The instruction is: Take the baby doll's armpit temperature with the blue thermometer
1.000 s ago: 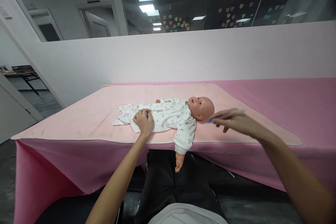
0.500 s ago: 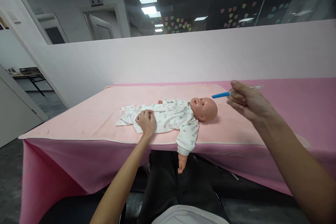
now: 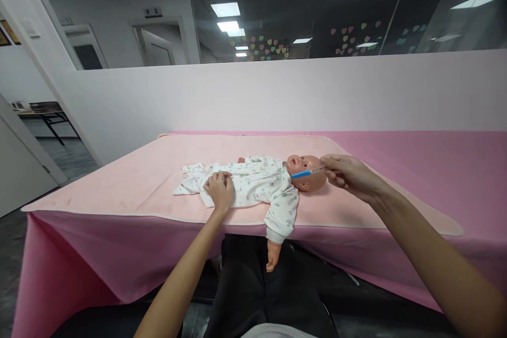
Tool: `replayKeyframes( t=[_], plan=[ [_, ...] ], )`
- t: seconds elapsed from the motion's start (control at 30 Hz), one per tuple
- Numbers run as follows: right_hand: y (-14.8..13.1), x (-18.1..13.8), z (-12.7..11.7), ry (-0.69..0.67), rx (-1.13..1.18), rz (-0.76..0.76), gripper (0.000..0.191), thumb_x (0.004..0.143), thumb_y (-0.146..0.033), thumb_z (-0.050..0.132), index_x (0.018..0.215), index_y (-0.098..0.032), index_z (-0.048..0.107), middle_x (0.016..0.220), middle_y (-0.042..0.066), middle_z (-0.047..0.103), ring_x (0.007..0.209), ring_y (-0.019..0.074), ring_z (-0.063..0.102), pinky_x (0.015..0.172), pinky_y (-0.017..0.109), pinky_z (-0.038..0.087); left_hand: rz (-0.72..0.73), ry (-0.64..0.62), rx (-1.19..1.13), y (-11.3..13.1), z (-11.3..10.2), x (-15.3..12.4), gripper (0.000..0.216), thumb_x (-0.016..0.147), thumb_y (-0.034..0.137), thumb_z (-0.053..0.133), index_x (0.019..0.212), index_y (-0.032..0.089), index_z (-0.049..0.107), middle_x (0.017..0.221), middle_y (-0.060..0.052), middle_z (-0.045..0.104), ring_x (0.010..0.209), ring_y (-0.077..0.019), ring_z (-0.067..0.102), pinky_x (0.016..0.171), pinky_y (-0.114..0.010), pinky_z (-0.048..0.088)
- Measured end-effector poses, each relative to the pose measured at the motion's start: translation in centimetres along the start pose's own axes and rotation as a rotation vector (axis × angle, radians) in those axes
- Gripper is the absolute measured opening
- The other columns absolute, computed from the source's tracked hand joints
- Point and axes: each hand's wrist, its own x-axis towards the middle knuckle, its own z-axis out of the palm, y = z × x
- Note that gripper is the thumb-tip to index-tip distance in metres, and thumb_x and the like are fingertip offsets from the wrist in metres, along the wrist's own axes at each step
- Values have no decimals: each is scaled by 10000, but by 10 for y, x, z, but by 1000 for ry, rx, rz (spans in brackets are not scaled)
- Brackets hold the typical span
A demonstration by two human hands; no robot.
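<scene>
A baby doll (image 3: 259, 185) in a white printed onesie lies on its back on a light pink towel (image 3: 134, 185), head (image 3: 309, 171) to the right. One doll arm hangs over the table's front edge. My left hand (image 3: 218, 190) rests on the doll's lower body, fingers curled on the cloth. My right hand (image 3: 346, 175) pinches a thin stick with a blue end (image 3: 307, 172). The blue tip lies across the doll's face near its neck.
A darker pink cloth (image 3: 435, 163) covers the long table and hangs down the front. A white partition wall (image 3: 277, 95) runs behind the table, with glass above it. My dark trousers (image 3: 257, 285) are under the table edge. A doorway is at the far left.
My right hand lifted the blue-tipped stick up and to the right of the doll's head, then brought it back down to the doll's face. My left hand stayed on the doll.
</scene>
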Motion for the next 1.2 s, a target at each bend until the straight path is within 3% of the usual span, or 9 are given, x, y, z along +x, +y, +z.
replayKeyframes(
  t=[0.17, 0.33, 0.47, 0.7, 0.83, 0.93, 1.07, 1.2],
  plan=[
    [4, 6, 1, 130, -48, -49, 466, 571, -504, 736, 593, -192, 392, 448, -74, 393, 360, 29, 312, 325, 159, 192, -2, -11, 8, 0, -1, 0, 194, 794, 173, 403, 807, 233, 588, 914, -37, 596, 926, -201, 495, 870, -374, 260],
    [10, 14, -4, 177, 122, -63, 446, 568, -504, 739, 618, -186, 430, 484, -68, 425, 365, 18, 301, 321, 153, 204, 14, -1, -1, -2, 0, 0, 194, 792, 168, 403, 797, 233, 585, 901, -26, 596, 918, -190, 496, 870, -371, 256],
    [19, 17, -3, 105, 86, 29, 449, 562, -517, 737, 633, -179, 451, 490, -55, 454, 361, 17, 312, 315, 151, 195, 22, 9, -4, -3, 1, 0, 189, 792, 174, 405, 792, 233, 585, 897, -27, 597, 920, -193, 496, 866, -372, 256],
    [10, 10, -6, 47, 82, -31, 447, 613, -508, 711, 593, -191, 397, 415, -98, 323, 338, 9, 222, 325, 160, 157, 17, -1, -2, -4, 0, 0, 190, 793, 174, 406, 801, 234, 586, 912, -28, 598, 933, -196, 494, 870, -375, 256],
    [1, 10, -10, 120, -9, -81, 442, 641, -518, 686, 577, -191, 396, 395, -88, 326, 335, 14, 217, 329, 167, 143, 17, -3, -10, -3, 0, 0, 191, 794, 174, 404, 795, 238, 584, 905, -23, 601, 925, -193, 497, 869, -373, 257],
    [0, 12, -12, 35, -31, -30, 442, 652, -551, 657, 580, -191, 410, 403, -83, 330, 340, 21, 230, 327, 169, 158, 13, -8, -6, -3, 0, 0, 189, 794, 174, 405, 792, 238, 583, 903, -25, 603, 922, -195, 499, 865, -373, 257],
    [5, 15, -11, 230, -64, -129, 393, 606, -515, 701, 681, -188, 496, 430, -74, 395, 344, 31, 285, 324, 169, 195, 20, -7, 2, -2, 0, 1, 188, 796, 175, 401, 779, 235, 578, 901, -26, 602, 919, -199, 501, 866, -374, 256],
    [7, 14, -8, 201, -114, -112, 388, 605, -497, 703, 622, -187, 472, 450, -49, 446, 345, 48, 356, 326, 180, 248, 30, 0, 1, -3, 0, 0, 188, 796, 171, 402, 777, 234, 577, 891, -23, 601, 907, -194, 502, 864, -371, 258]
  ],
)
